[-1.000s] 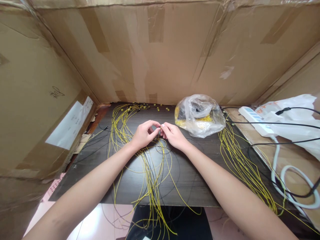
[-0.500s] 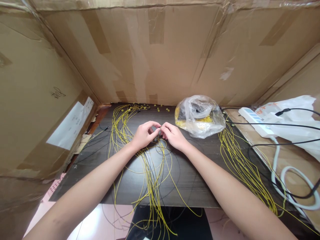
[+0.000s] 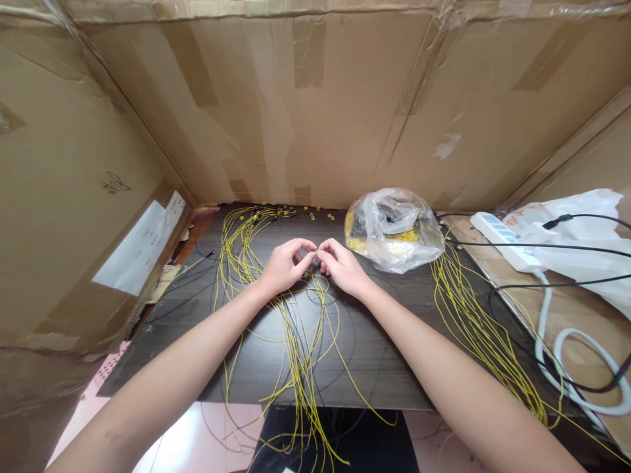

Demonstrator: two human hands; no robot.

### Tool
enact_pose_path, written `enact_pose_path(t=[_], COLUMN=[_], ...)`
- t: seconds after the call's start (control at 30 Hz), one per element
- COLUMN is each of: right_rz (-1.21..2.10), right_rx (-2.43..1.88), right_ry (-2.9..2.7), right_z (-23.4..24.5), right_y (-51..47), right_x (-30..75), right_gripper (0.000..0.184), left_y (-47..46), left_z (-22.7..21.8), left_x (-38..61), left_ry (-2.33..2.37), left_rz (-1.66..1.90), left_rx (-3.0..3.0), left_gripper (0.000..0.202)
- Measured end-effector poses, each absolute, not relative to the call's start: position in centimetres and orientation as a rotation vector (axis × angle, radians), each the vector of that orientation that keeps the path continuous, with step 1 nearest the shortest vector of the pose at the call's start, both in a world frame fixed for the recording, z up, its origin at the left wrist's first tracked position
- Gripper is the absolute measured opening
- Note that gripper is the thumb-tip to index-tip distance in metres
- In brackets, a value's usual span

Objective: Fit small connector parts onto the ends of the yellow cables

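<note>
My left hand (image 3: 287,266) and my right hand (image 3: 342,266) meet tip to tip over the middle of the dark table (image 3: 389,355). Both are closed in a pinch. A tiny yellow piece (image 3: 316,252) shows between the fingertips, too small to make out fully. Thin yellow wires (image 3: 300,355) run beneath the hands and hang over the table's front edge. Left of my left hand lies another bundle of yellow wires (image 3: 231,253), with dark ends toward the back.
Small yellow pieces (image 3: 330,216) lie along the back. A clear plastic bag (image 3: 394,240) with yellow contents sits back right, near more yellow wires (image 3: 473,315). A white power strip (image 3: 505,240) and black cables are on the right. Cardboard walls (image 3: 345,118) surround the table.
The fingertips have shifted slightly, and the yellow piece between them shows more clearly. Both arms, the wires and the bag stay where they were.
</note>
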State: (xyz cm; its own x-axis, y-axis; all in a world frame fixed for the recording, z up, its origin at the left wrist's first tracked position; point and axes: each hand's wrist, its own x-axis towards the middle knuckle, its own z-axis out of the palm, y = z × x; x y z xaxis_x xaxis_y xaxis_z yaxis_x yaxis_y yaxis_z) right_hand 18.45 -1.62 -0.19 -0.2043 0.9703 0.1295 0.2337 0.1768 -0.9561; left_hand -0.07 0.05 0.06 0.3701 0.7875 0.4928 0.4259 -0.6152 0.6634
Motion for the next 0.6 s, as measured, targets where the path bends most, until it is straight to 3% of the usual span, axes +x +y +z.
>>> enact_pose_path(t=[0.17,0.43,0.6], right_rz=[1.081,1.051,1.069], right_rx=[-1.176,-1.16,-1.176], right_ry=[-1.639,-1.727,-1.664], right_z=[-0.16,0.01,-0.02], right_y=[-1.7,-1.63,-1.7], right_x=[18.51,18.64,18.5], right_gripper=[0.017,0.036,0.027], left_y=[-0.01,-0.18,-0.24], left_z=[0.11,0.19,0.24], left_x=[-0.1,-0.04,0.02], left_ry=[1.044,1.006,1.038], left_rz=[1.147,1.16,1.142], left_rx=[2.227,2.238,2.216], left_gripper=[0.013,0.012,0.012])
